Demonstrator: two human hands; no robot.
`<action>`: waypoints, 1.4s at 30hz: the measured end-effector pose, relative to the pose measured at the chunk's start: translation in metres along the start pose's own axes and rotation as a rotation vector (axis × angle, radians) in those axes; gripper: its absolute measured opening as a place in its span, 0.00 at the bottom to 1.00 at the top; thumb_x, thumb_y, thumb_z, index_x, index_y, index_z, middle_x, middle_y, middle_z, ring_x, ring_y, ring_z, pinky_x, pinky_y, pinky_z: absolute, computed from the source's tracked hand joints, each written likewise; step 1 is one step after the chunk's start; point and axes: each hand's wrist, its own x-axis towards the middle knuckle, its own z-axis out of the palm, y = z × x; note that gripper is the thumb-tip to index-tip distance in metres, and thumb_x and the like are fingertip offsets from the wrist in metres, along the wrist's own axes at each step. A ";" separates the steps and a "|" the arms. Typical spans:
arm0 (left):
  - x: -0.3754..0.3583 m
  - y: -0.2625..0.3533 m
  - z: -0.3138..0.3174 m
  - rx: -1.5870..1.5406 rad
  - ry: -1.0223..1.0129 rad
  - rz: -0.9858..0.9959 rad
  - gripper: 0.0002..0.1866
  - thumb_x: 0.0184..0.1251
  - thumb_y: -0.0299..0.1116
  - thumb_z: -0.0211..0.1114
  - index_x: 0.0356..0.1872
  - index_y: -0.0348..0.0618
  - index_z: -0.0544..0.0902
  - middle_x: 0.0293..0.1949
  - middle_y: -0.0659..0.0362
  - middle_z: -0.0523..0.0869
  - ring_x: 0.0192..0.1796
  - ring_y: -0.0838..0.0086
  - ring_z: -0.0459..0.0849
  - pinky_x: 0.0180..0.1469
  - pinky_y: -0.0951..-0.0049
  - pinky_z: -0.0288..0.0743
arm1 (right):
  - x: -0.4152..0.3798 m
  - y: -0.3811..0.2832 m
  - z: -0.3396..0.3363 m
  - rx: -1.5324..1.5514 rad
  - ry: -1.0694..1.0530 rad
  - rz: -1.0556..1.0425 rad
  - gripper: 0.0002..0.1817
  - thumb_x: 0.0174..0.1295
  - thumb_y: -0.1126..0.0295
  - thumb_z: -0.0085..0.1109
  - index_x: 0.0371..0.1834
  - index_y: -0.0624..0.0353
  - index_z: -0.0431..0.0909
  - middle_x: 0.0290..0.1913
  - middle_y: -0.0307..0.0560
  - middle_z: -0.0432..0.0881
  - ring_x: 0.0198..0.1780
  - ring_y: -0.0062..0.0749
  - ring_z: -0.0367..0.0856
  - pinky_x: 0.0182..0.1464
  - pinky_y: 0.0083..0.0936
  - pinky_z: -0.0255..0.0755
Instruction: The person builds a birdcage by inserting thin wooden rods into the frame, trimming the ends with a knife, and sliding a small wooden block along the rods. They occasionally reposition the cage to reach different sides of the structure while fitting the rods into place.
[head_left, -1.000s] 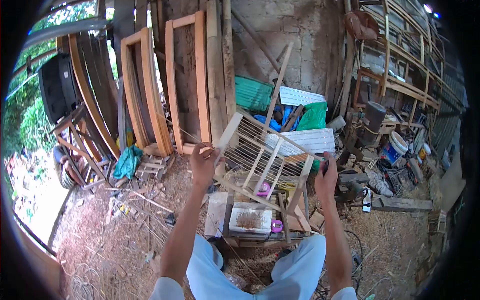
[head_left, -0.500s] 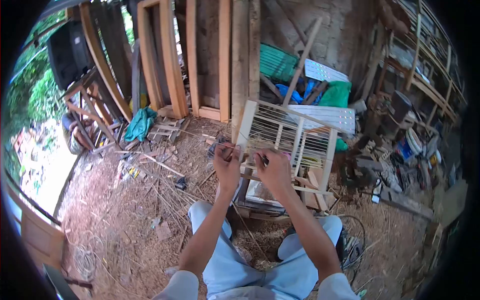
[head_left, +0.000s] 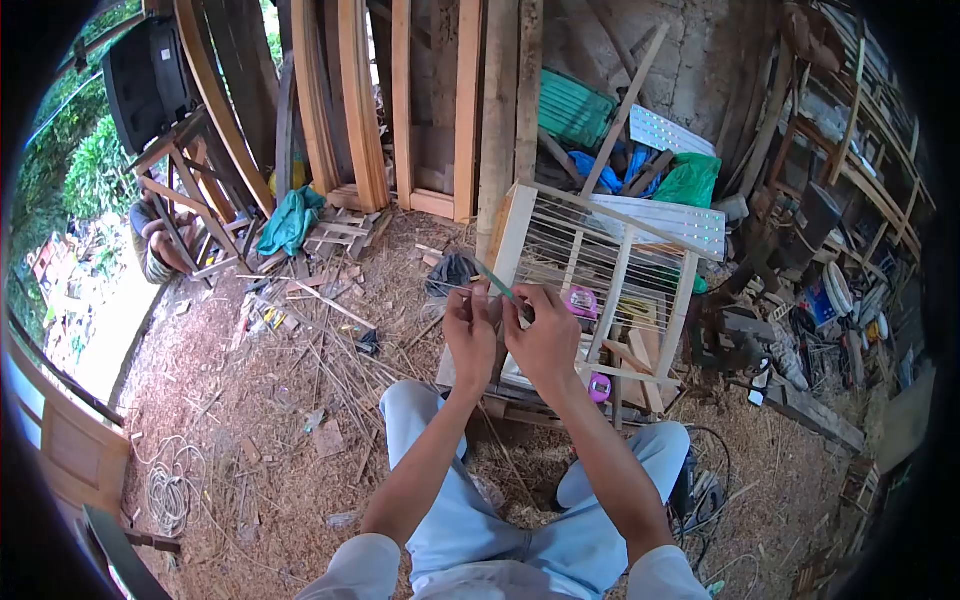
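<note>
Hands: left hand (head_left: 470, 340) and right hand (head_left: 543, 335) were just beside each other above the lap, presumably so that small finger movements could be watched closely.
Right grip: thumb and fingers were closed on a slim green strip (head_left: 490, 279), its free end pointing up and leftward past the left fingertips; that hold near one end probably gave finer control.
Left fingers: drawn in close to the strip; whether they were clamped on something thin could not be told.
Trousers: pale trousers (head_left: 450, 530) showed knees spread before the near edge of a low bench (head_left: 530, 413), likely to let the body sit close.
Pink case: one round pink case (head_left: 599, 388) was toward the right of the bench's near edge, apparently for easy reach.
Barred frame: the barred wooden frame (head_left: 613, 285) stood just beyond the hands, over the bench's far part; its support was hidden. A second pink case (head_left: 580, 302) showed through the bars.
Bag: a dark plastic bag (head_left: 452, 274) lay on the floor off the bench's far left corner.
Wall: long timber frames (head_left: 466, 110) leaned upright, perhaps to save floor space; a green crate (head_left: 578, 107) lay right of them.
</note>
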 end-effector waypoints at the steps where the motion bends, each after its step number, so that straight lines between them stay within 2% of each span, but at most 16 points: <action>1: 0.000 0.001 0.001 0.002 -0.011 0.002 0.07 0.76 0.31 0.55 0.43 0.38 0.75 0.30 0.64 0.79 0.30 0.87 0.72 0.32 0.82 0.68 | 0.000 0.002 -0.001 -0.001 0.011 0.004 0.08 0.54 0.71 0.67 0.36 0.57 0.80 0.31 0.47 0.82 0.31 0.40 0.84 0.31 0.33 0.74; 4: -0.002 0.010 0.011 0.075 -0.057 0.063 0.08 0.76 0.33 0.55 0.41 0.38 0.75 0.30 0.64 0.79 0.30 0.88 0.72 0.32 0.82 0.68 | 0.001 0.009 -0.010 0.000 0.028 -0.009 0.08 0.54 0.72 0.67 0.37 0.57 0.79 0.32 0.46 0.81 0.31 0.40 0.84 0.30 0.33 0.75; 6: -0.008 0.014 0.026 0.048 -0.034 0.098 0.08 0.76 0.33 0.56 0.41 0.38 0.75 0.30 0.64 0.79 0.31 0.88 0.72 0.31 0.82 0.67 | 0.001 0.013 -0.022 0.038 0.058 -0.055 0.10 0.52 0.70 0.65 0.37 0.54 0.77 0.33 0.44 0.80 0.29 0.44 0.83 0.28 0.38 0.75; 11: -0.015 0.029 0.048 0.105 -0.096 0.137 0.08 0.75 0.32 0.58 0.39 0.37 0.76 0.27 0.64 0.78 0.30 0.86 0.71 0.30 0.81 0.67 | 0.005 0.012 -0.043 0.066 0.127 -0.032 0.12 0.51 0.72 0.66 0.38 0.55 0.76 0.32 0.44 0.79 0.30 0.42 0.83 0.28 0.37 0.75; 13: -0.018 0.034 0.055 0.188 -0.117 0.249 0.08 0.74 0.32 0.58 0.37 0.37 0.76 0.27 0.64 0.79 0.29 0.86 0.71 0.31 0.80 0.67 | 0.007 0.013 -0.048 0.051 0.185 -0.031 0.11 0.52 0.72 0.66 0.38 0.56 0.76 0.33 0.44 0.79 0.31 0.41 0.83 0.30 0.36 0.75; 16: -0.019 0.033 0.060 0.175 -0.141 0.181 0.08 0.74 0.31 0.58 0.37 0.36 0.77 0.27 0.62 0.80 0.30 0.86 0.72 0.31 0.80 0.68 | 0.008 0.012 -0.056 0.072 0.223 -0.005 0.11 0.52 0.71 0.66 0.37 0.57 0.76 0.33 0.45 0.80 0.31 0.41 0.83 0.31 0.35 0.75; 20: -0.023 0.034 0.068 0.173 -0.221 0.201 0.08 0.75 0.32 0.58 0.39 0.38 0.77 0.31 0.62 0.80 0.33 0.85 0.73 0.35 0.81 0.68 | 0.008 0.013 -0.065 0.078 0.257 0.035 0.11 0.52 0.70 0.67 0.36 0.58 0.77 0.33 0.45 0.80 0.31 0.41 0.83 0.32 0.35 0.75; 22: -0.029 0.042 0.073 0.273 -0.211 0.288 0.08 0.75 0.31 0.57 0.40 0.37 0.79 0.31 0.62 0.80 0.33 0.84 0.74 0.37 0.78 0.70 | 0.007 0.016 -0.067 0.103 0.259 0.093 0.12 0.51 0.69 0.68 0.36 0.59 0.77 0.33 0.46 0.81 0.31 0.42 0.83 0.33 0.35 0.75; 26: -0.032 0.049 0.075 0.358 -0.266 0.262 0.08 0.74 0.29 0.56 0.41 0.35 0.80 0.32 0.60 0.82 0.34 0.82 0.77 0.39 0.78 0.71 | 0.007 0.017 -0.071 0.093 0.293 0.102 0.12 0.51 0.69 0.68 0.36 0.59 0.78 0.34 0.48 0.82 0.31 0.42 0.83 0.33 0.35 0.76; 28: -0.031 0.047 0.076 0.292 -0.284 0.349 0.07 0.74 0.28 0.56 0.41 0.34 0.80 0.35 0.58 0.84 0.36 0.80 0.79 0.41 0.77 0.72 | 0.009 0.014 -0.074 0.091 0.279 0.148 0.12 0.51 0.69 0.68 0.36 0.59 0.78 0.34 0.48 0.82 0.33 0.43 0.84 0.35 0.37 0.76; 32: -0.026 0.037 0.073 0.286 -0.318 0.384 0.07 0.73 0.27 0.57 0.40 0.33 0.80 0.38 0.56 0.86 0.38 0.78 0.81 0.43 0.75 0.74 | 0.011 0.013 -0.074 0.067 0.280 0.163 0.11 0.51 0.70 0.68 0.36 0.60 0.78 0.34 0.48 0.82 0.34 0.45 0.83 0.37 0.38 0.75; 34: -0.027 0.042 0.072 0.365 -0.359 0.479 0.05 0.70 0.24 0.59 0.38 0.32 0.81 0.38 0.52 0.87 0.38 0.72 0.85 0.44 0.72 0.77 | 0.011 0.009 -0.076 0.071 0.290 0.206 0.09 0.51 0.73 0.67 0.34 0.62 0.79 0.30 0.48 0.81 0.30 0.38 0.81 0.35 0.32 0.74; 37: -0.022 0.035 0.069 0.373 -0.411 0.616 0.06 0.71 0.24 0.57 0.39 0.31 0.79 0.41 0.53 0.86 0.39 0.77 0.83 0.43 0.74 0.75 | 0.012 0.014 -0.074 0.081 0.303 0.133 0.07 0.53 0.76 0.65 0.35 0.63 0.79 0.31 0.50 0.82 0.31 0.40 0.81 0.35 0.31 0.73; 38: -0.021 0.034 0.068 0.371 -0.408 0.621 0.06 0.71 0.24 0.57 0.39 0.31 0.79 0.41 0.53 0.86 0.39 0.77 0.83 0.43 0.74 0.75 | 0.012 0.016 -0.075 0.082 0.303 0.127 0.07 0.53 0.76 0.65 0.35 0.63 0.79 0.31 0.50 0.82 0.31 0.40 0.81 0.35 0.31 0.73; 40: -0.017 0.032 0.066 0.303 -0.390 0.477 0.05 0.72 0.25 0.57 0.38 0.32 0.77 0.40 0.55 0.86 0.38 0.78 0.81 0.42 0.76 0.74 | 0.015 0.020 -0.078 0.130 0.193 0.081 0.06 0.58 0.74 0.62 0.36 0.63 0.79 0.35 0.51 0.81 0.38 0.50 0.81 0.41 0.40 0.73; 42: -0.009 0.030 0.066 0.298 -0.366 0.396 0.06 0.72 0.26 0.56 0.38 0.33 0.77 0.39 0.56 0.85 0.38 0.79 0.80 0.42 0.77 0.74 | 0.019 0.018 -0.078 0.149 0.169 0.044 0.05 0.58 0.75 0.61 0.36 0.63 0.79 0.35 0.51 0.81 0.38 0.51 0.81 0.41 0.41 0.73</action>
